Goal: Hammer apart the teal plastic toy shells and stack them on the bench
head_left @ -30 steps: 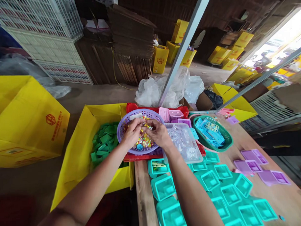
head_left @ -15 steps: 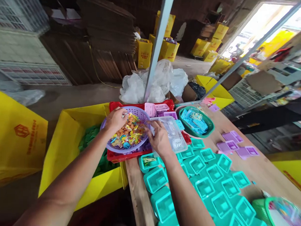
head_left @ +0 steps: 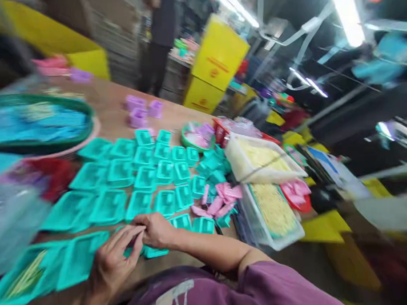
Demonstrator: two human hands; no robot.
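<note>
Our hands meet over teal trays on the wooden table.

We see the wooden table [head_left: 111, 100] spread with rows of teal trays [head_left: 147, 174], a green basket [head_left: 39, 145] at its far left and clear bins of yellow pieces [head_left: 272, 208] to the right. Our left hand [head_left: 110, 262] and right hand [head_left: 156, 230] touch fingertip to fingertip, pinched above a near tray; blur hides whether they grip anything.
</note>
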